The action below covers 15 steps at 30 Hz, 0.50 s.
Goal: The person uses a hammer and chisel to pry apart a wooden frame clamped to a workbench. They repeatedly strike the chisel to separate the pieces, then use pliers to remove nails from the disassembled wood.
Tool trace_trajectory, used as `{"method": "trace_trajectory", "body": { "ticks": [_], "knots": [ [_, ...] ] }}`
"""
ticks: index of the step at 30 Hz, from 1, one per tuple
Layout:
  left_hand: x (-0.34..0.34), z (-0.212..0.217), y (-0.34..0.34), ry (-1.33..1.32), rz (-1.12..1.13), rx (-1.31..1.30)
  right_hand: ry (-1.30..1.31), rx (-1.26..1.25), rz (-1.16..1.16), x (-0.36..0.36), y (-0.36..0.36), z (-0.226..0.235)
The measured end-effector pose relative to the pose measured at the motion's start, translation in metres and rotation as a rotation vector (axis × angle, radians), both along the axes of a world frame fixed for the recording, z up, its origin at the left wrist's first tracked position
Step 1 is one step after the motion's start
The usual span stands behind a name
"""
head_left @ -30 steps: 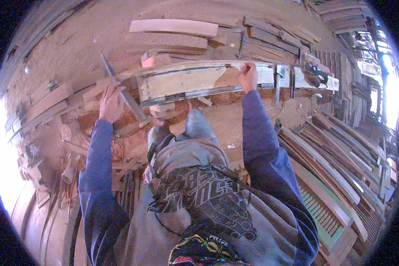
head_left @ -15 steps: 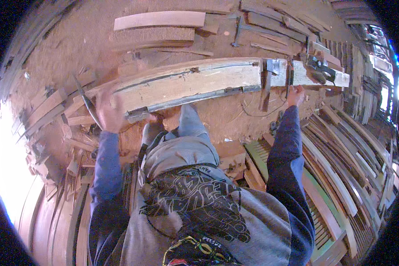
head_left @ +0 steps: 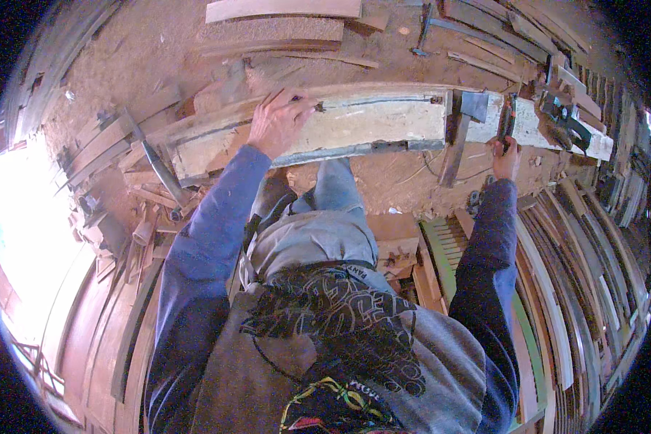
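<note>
Long pale plank (head_left: 383,123): lies left to right across the sawdust floor (head_left: 159,50), far of your knees. Your left hand (head_left: 278,119): flat on its top, fingers spread. Your right hand (head_left: 505,155): at its near edge, fingers closed round a dark tool (head_left: 506,119). Hatchet (head_left: 464,123): rests across the plank, just left of that hand.

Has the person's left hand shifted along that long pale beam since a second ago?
Yes. The left hand moved rightward, from the beam's left end onto its top face, nearer the hatchet.
</note>
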<state>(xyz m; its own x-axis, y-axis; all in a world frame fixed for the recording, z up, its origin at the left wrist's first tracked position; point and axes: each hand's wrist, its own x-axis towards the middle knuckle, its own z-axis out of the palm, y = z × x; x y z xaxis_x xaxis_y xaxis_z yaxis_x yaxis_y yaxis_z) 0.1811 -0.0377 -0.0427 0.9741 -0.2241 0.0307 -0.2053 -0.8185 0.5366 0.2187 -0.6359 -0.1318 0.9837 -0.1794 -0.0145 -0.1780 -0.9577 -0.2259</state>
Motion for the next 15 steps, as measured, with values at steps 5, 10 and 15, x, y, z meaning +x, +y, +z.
{"method": "trace_trajectory", "body": {
  "ticks": [5,10,15],
  "knots": [
    [0.009,0.001,0.003,-0.067,-0.152,0.119,-0.011,0.32,-0.017,0.012,-0.034,-0.016],
    [0.015,0.002,0.003,0.127,0.145,-0.015,0.07,0.713,-0.489,0.004,-0.015,0.011],
    [0.008,-0.003,-0.011,-0.106,-0.062,0.06,-0.404,1.114,-0.649,-0.025,0.085,0.085]
  ]
}}
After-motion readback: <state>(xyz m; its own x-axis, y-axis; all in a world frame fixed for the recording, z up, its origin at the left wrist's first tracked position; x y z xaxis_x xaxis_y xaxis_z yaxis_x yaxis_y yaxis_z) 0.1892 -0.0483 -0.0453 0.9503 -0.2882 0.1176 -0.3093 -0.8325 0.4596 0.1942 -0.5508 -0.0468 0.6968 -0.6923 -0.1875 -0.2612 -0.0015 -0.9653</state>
